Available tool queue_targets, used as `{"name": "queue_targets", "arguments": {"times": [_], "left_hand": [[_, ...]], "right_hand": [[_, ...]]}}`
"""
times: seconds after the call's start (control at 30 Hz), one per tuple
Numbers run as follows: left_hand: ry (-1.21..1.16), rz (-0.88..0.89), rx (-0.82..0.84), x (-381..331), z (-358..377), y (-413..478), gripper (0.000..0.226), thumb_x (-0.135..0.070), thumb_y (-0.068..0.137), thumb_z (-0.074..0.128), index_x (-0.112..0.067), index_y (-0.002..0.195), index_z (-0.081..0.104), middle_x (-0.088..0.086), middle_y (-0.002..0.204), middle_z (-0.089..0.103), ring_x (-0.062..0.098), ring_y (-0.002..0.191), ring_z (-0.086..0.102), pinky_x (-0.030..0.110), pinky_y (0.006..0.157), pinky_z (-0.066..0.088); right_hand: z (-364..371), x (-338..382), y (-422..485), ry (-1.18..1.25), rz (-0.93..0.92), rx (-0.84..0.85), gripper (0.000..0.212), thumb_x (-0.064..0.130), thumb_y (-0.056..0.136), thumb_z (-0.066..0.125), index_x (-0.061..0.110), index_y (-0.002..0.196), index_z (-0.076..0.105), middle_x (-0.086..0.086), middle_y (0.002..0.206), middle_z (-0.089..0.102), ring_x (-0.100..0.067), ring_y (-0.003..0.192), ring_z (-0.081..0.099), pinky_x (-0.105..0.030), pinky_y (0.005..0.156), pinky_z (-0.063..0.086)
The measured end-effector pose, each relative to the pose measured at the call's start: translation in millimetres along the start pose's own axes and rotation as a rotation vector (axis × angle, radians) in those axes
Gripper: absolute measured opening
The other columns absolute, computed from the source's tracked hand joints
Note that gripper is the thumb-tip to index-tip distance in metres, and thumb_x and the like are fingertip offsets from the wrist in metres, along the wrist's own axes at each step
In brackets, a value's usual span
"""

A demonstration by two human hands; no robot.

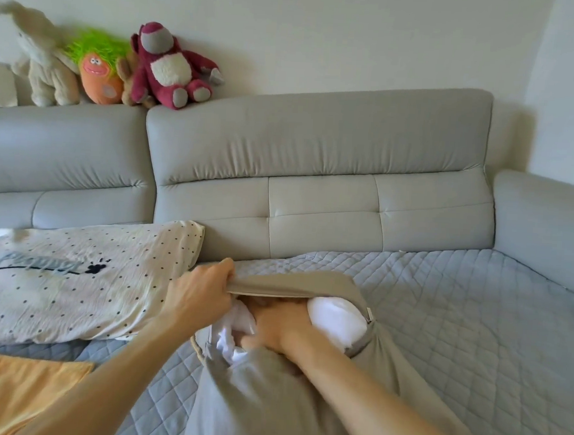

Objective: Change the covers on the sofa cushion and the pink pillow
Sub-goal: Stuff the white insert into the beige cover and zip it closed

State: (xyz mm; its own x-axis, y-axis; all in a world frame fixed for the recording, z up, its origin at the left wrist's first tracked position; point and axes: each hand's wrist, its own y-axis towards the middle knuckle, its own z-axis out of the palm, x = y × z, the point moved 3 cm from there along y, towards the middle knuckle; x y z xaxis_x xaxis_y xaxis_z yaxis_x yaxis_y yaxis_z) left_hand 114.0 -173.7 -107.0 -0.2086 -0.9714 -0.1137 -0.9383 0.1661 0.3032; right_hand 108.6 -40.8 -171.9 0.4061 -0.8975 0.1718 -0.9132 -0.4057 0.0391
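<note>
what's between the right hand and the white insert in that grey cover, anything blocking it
Nothing visible. The right hand is already inside the opening of the grey cover, against the white insert, while the left hand holds the upper edge up.

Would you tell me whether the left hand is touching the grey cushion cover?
Touching: the head view shows the left hand gripping the grey cushion cover by its opening's upper edge.

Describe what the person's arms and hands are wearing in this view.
Nothing shows on them. Both forearms are bare right to the bottom edge of the picture, with no sleeve or cuff in view. The left hand and the right hand carry no glove, ring, watch or bracelet that can be seen, though part of the right hand is hidden in fabric.
</note>
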Motion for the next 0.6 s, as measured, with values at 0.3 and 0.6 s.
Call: {"name": "queue_targets", "arguments": {"times": [0.3,0.6], "left_hand": [[-0.077,0.043,-0.155,-38.0,8.7,-32.9,0.015,-0.018,0.086,0.045,-0.031,0.093,0.039,-0.011,0.088,0.051,0.018,0.070,0.047,0.030,0.051,0.035],[-0.045,0.183,-0.320,-55.0,-11.1,-29.9,0.030,-0.008,0.077,0.056,-0.031,0.096,0.052,-0.010,0.090,0.048,0.023,0.062,0.049,0.026,0.045,0.035]], "right_hand": [[-45.0,-49.8,-134.5,0.698,-0.092,-0.473,0.024,0.028,0.084,0.064,0.034,0.105,0.075,0.028,0.116,0.066,0.007,0.114,0.058,-0.027,0.100,0.046],[-24.2,-53.2,-188.7,0.239,0.030,-0.546,0.050,0.056,0.094,0.048,0.035,0.139,0.053,0.024,0.142,0.046,-0.001,0.134,0.039,-0.018,0.109,0.034]]}}
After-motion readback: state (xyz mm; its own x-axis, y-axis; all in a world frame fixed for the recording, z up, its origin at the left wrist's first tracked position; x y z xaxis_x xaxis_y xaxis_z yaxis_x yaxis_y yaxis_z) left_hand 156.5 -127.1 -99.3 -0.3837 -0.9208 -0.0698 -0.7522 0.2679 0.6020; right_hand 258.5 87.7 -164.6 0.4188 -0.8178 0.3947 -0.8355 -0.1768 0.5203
